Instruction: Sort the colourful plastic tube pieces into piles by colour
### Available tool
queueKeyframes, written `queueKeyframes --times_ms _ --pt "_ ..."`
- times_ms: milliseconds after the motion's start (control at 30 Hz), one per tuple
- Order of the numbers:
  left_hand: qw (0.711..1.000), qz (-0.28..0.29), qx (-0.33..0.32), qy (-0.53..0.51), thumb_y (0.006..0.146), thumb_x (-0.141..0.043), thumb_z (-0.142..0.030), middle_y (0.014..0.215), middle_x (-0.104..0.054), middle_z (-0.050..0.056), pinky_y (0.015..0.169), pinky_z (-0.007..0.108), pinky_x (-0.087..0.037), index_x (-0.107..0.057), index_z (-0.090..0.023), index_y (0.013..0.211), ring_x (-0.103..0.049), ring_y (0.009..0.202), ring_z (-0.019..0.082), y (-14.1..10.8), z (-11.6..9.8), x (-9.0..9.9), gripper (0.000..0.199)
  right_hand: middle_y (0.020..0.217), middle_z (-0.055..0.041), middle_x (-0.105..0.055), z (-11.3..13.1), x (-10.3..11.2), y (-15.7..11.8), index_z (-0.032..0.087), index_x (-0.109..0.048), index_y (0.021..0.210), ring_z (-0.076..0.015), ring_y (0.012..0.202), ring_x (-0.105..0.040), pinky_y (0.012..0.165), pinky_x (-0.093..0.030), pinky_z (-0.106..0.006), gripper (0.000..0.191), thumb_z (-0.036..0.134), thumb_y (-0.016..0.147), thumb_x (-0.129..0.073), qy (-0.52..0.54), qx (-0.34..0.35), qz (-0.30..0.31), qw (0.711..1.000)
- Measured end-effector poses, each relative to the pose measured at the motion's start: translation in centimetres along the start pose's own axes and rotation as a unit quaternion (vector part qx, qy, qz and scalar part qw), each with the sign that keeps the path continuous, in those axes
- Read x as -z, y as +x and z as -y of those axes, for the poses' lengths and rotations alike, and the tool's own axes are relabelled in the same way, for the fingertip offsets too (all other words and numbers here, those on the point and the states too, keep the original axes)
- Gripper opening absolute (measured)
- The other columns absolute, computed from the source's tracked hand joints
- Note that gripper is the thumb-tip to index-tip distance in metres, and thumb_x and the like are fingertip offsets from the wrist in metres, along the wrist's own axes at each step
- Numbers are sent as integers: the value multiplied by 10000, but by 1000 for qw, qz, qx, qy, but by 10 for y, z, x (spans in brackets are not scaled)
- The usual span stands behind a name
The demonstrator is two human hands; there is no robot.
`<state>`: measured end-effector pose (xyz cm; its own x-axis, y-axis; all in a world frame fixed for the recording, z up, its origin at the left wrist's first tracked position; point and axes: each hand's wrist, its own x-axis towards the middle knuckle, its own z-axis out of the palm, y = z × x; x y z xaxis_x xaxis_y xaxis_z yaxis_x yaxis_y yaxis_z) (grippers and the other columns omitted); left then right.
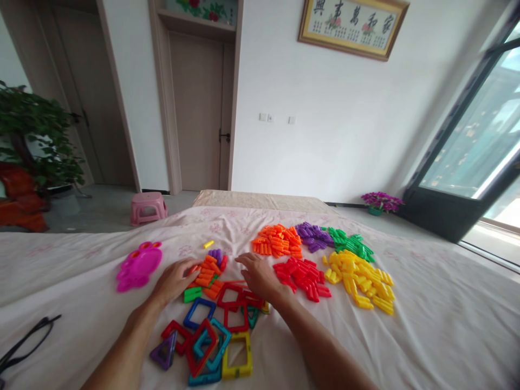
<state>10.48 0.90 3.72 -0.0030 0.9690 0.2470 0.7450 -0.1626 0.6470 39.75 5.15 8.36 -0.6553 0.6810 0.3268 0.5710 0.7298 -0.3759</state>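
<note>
My left hand point(179, 276) is at the left edge of a small mixed pile of plastic tube pieces point(209, 268), mostly orange with some purple, red and green. Its fingers are bent together at an orange piece point(195, 268). To the right of that pile, my right hand point(258, 276) is over the cloth with its fingers stretched out and nothing visible in them. Beside its wrist lies a heap of red pieces point(303, 275). Between my forearms is a loose stack of magnetic building frames, among them a yellow square point(248, 355) and a purple triangle point(164, 351).
Sorted heaps of orange point(278, 241), purple point(313, 236), green point(352, 244) and yellow pieces point(359, 276) lie at right. A magenta paw-shaped tray point(142, 265) and black-framed glasses point(30, 346) are at left. One yellow piece point(208, 244) lies apart. A pink stool point(148, 208) stands beyond.
</note>
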Motion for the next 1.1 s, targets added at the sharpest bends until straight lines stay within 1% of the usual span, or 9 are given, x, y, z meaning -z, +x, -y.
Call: queueKeyframes --times_ms 167,300,367,467,567,667,767,867,1100 --pt "999 26 -15 -17 826 -535 -441 1292 -655 74 1139 395 -319 -703 -223 1196 -487 1312 260 0 -7 -3 461 1431 -74 -494 1 -12 7 211 -443 1419 -204 1303 -448 1088 -365 -347 597 62 841 -469 -7 38 17 999" --pt "997 25 -10 -76 821 -543 -427 1224 -694 74 1072 364 -409 -724 -202 1143 -564 1228 256 0 -10 -3 433 1359 -66 -558 0 -17 10 224 -530 1336 -195 1245 -496 1065 -374 -333 506 84 851 -497 -5 51 46 998" --pt "995 3 16 -94 817 -536 -428 1169 -719 74 990 336 -477 -727 -184 1114 -631 1126 247 0 -11 -3 430 1240 -63 -622 0 -15 9 227 -610 1227 -188 1161 -545 1025 -395 -318 399 110 854 -530 -5 36 42 998" --pt "993 -54 56 -85 818 -513 -438 1127 -732 61 959 318 -491 -724 -182 1077 -651 1080 236 0 -7 -3 421 1131 -66 -643 1 -12 7 223 -648 1153 -181 1077 -571 978 -416 -304 325 132 854 -556 -13 0 15 1000" --pt "990 -99 82 -67 830 -480 -430 1127 -732 53 972 308 -476 -715 -195 1066 -638 1103 230 1 0 -2 408 1281 -74 -589 1 -12 6 241 -575 1281 -198 1170 -525 1013 -396 -322 446 121 853 -544 -26 10 9 1000" --pt "987 -116 92 -59 829 -476 -412 1120 -735 43 957 288 -480 -717 -208 1041 -639 1098 221 2 5 -1 381 1356 -50 -552 0 -14 7 263 -534 1328 -203 1222 -489 1029 -379 -329 501 98 856 -512 -34 41 40 998" --pt "988 -113 92 -55 828 -480 -401 1104 -739 26 932 271 -487 -722 -221 1021 -649 1074 210 3 7 -1 358 1176 -57 -635 1 -13 8 238 -601 1228 -197 1096 -543 959 -410 -309 387 124 867 -521 -52 33 57 996" --pt "989 -107 93 -51 830 -479 -399 1089 -743 14 912 261 -489 -723 -231 1014 -655 1056 204 3 7 -2 349 1036 -71 -638 2 -12 8 204 -649 1086 -202 1012 -546 907 -418 -306 238 170 865 -566 -82 5 60 995" --pt "989 -95 96 -52 831 -475 -394 1088 -743 25 902 258 -489 -710 -215 1034 -654 1057 203 2 10 -1 359 1025 -75 -628 -3 -7 5 195 -651 1080 -199 995 -551 889 -412 -294 213 211 874 -598 -76 -26 37 996"
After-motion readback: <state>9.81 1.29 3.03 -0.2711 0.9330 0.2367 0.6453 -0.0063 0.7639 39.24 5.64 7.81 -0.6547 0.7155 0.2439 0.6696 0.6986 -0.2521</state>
